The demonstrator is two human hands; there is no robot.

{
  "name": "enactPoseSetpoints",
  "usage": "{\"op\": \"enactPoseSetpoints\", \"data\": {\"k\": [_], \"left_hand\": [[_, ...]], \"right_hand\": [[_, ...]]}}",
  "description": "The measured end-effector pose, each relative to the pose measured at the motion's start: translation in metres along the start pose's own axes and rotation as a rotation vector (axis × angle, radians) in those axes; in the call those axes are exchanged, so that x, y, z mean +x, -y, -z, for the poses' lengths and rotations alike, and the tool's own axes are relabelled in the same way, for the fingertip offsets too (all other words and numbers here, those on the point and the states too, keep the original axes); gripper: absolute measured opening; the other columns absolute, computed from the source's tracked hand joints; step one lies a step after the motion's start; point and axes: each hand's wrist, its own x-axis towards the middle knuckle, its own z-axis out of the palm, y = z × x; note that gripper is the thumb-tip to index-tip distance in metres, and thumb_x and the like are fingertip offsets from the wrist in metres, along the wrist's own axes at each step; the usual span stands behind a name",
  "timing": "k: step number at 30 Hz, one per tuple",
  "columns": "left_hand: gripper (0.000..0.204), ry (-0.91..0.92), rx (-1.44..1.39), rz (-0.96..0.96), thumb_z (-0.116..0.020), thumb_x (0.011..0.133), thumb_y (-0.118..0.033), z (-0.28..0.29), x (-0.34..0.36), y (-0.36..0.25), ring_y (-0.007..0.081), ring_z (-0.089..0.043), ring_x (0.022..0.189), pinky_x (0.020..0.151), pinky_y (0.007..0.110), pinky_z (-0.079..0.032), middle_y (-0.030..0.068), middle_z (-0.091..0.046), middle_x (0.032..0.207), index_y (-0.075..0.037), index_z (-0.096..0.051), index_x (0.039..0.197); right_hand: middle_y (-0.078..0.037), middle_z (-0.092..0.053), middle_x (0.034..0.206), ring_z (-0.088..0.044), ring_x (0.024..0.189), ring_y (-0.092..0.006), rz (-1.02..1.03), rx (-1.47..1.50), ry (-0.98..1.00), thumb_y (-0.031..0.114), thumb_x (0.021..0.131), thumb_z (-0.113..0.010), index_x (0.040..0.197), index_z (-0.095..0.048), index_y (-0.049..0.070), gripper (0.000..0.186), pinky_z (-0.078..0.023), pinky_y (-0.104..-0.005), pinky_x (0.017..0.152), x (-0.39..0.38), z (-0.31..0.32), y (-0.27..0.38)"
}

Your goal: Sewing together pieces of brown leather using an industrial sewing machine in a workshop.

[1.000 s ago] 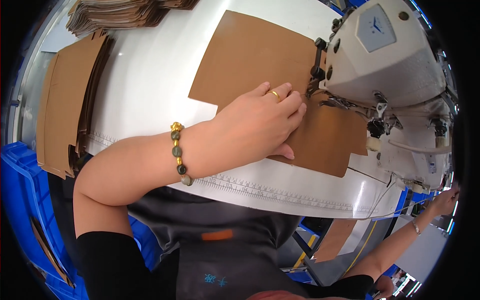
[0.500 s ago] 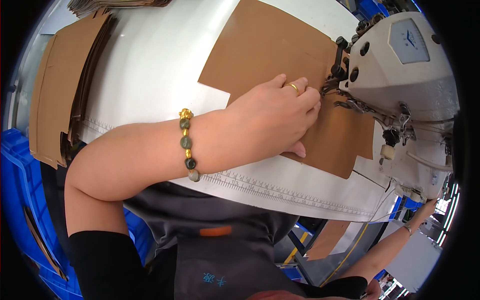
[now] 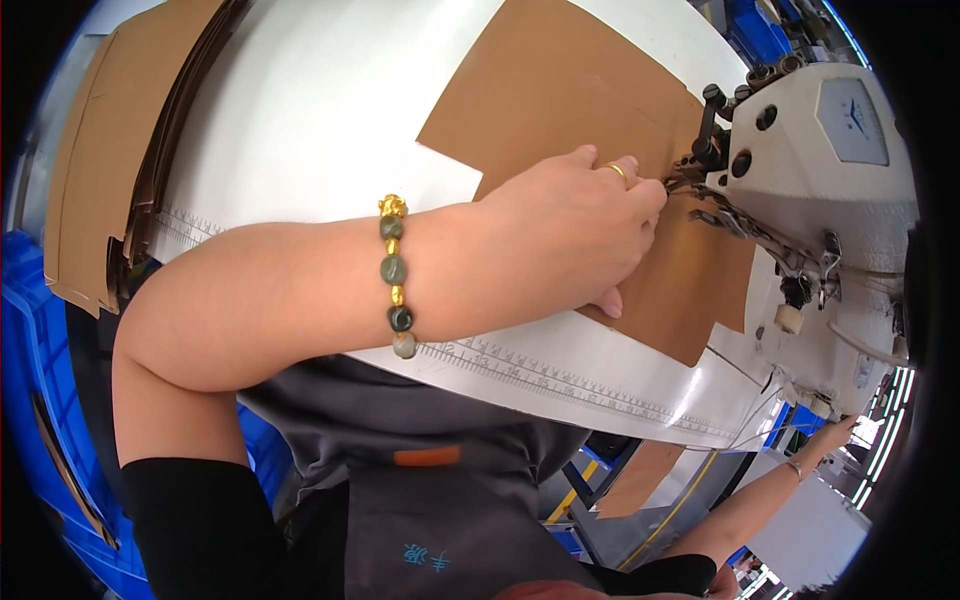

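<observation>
The left hand (image 3: 575, 232) lies on a flat brown cardboard sheet (image 3: 590, 95) atop the white bench (image 3: 310, 130), beside a white sewing machine (image 3: 800, 190); the right hand (image 3: 836, 433) is farther right.

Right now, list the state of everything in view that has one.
Left hand: resting, back up, on the brown sheet
Brown sheet: lying on the white table, partly under the sewing machine
Sewing machine: running or stopped, cannot tell
Right hand: near the machine's lower side, grip unclear
Brown stack: piled at the table's left
Bead bracelet: worn
Gold ring: worn
</observation>
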Motion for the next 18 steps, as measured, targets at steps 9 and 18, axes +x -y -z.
{"op": "enactPoseSetpoints", "data": {"k": [9,18], "left_hand": [[0.071,-0.002,-0.048,-0.008,-0.071,0.079,-0.046,0.001,-0.003,0.002,0.0236,-0.056,0.116,0.098,0.032,-0.049,0.0090,-0.059,0.115,0.008,-0.060,0.123],[0.070,-0.004,-0.035,-0.010,-0.071,0.079,-0.045,0.001,-0.002,0.001,0.0238,-0.056,0.117,0.099,0.033,-0.048,0.0095,-0.059,0.114,0.008,-0.060,0.123]], "right_hand": [[-0.028,-0.065,0.113,-0.067,0.098,-0.0437,-0.040,0.186,-0.076,0.010,0.094,-0.055,0.144,-0.049,0.017,0.052,-0.054,-0.0500,0.076,-0.011,0.003,0.016],[-0.032,-0.063,0.116,-0.065,0.104,-0.0455,-0.217,0.401,-0.095,0.026,0.105,-0.040,0.144,-0.049,0.014,0.042,-0.052,-0.0498,0.082,-0.021,0.007,0.036]]}}
